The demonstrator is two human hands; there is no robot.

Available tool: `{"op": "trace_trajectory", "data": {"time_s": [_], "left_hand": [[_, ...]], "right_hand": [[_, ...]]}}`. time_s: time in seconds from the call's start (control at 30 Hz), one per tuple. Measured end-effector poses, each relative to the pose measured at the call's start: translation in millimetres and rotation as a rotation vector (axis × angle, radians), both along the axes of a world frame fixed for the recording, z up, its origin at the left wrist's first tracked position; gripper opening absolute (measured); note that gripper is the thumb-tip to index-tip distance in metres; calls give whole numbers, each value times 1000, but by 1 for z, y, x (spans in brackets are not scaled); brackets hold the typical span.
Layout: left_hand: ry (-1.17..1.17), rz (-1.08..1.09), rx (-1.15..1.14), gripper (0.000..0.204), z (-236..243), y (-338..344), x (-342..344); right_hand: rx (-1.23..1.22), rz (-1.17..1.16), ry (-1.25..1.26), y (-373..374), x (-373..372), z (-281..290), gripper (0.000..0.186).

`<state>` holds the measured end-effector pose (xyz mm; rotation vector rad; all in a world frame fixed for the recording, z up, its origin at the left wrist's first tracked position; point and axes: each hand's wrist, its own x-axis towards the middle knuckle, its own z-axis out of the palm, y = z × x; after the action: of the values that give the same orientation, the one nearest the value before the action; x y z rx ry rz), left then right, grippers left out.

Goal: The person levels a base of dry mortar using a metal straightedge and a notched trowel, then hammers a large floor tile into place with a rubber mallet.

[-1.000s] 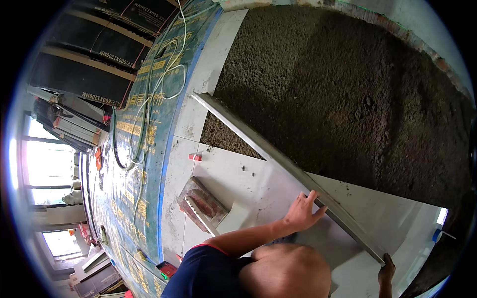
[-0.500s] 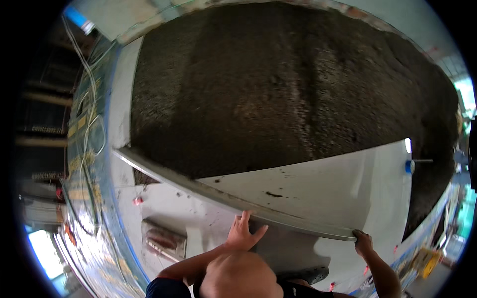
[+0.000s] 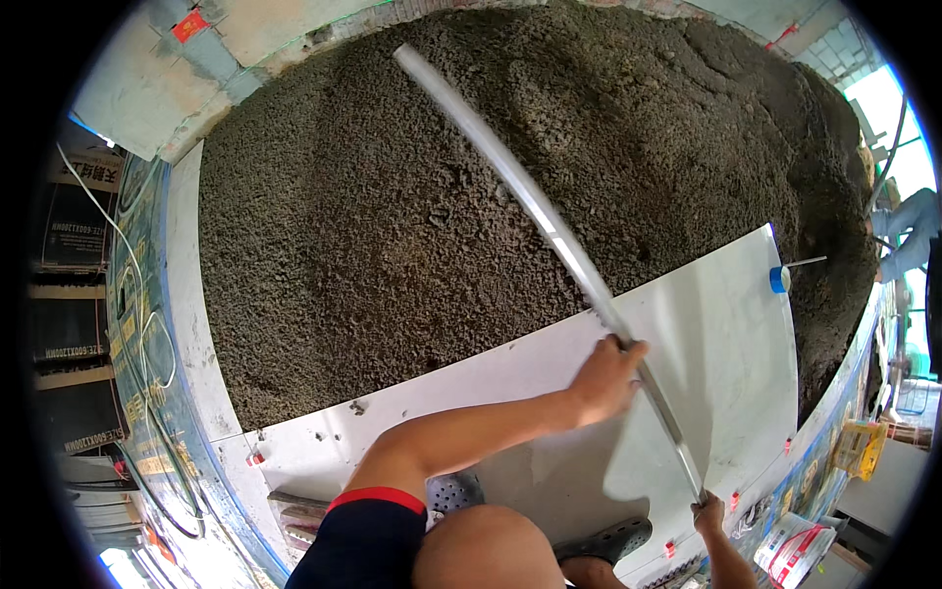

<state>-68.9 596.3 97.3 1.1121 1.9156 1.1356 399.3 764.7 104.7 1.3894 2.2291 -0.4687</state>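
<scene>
A long silver metal straightedge (image 3: 559, 236) slants over the floor. Its far end reaches above dark, damp mortar (image 3: 324, 245); its near part crosses large pale tiles (image 3: 549, 368). My left hand (image 3: 606, 381) is wrapped round the bar just on the tile side of the mortar edge. Down at the near end, my right hand (image 3: 708, 512) grips it too. Whether the far end touches the mortar, I cannot tell. Beside my left sleeve lies a flat trowel (image 3: 294, 515), partly hidden. My grey clogs (image 3: 603, 540) are on the tiles.
A blue round piece with a thin rod (image 3: 780, 280) sits at the tile's right edge. Small red clips (image 3: 670, 550) mark the tile joints. Stacked dark boxes (image 3: 78, 324) and loose cable (image 3: 128, 236) line the left. A white bucket (image 3: 790, 550) stands lower right.
The straightedge has swung from lying across the tiles to pointing up over the mortar. My left hand has moved right and closed round it; my right hand has come lower. The view has shifted.
</scene>
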Motion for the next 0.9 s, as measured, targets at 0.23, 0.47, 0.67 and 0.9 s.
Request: {"op": "trace_trajectory", "data": {"time_s": [0.23,0.47,0.67,0.9], "left_hand": [[53,-235,-132,62,-35,38,87],[-137,19,-116,58,-34,-32,71],[-166,273,-103,54,-25,-88,27],[-216,506,-107,57,-23,-146,33]], "right_hand": [[-30,29,-185,3,100,-4,19],[-43,210,-181,15,77,-11,20],[47,298,-65,31,1,-21,30],[178,502,-69,65,-74,-23,37]]}}
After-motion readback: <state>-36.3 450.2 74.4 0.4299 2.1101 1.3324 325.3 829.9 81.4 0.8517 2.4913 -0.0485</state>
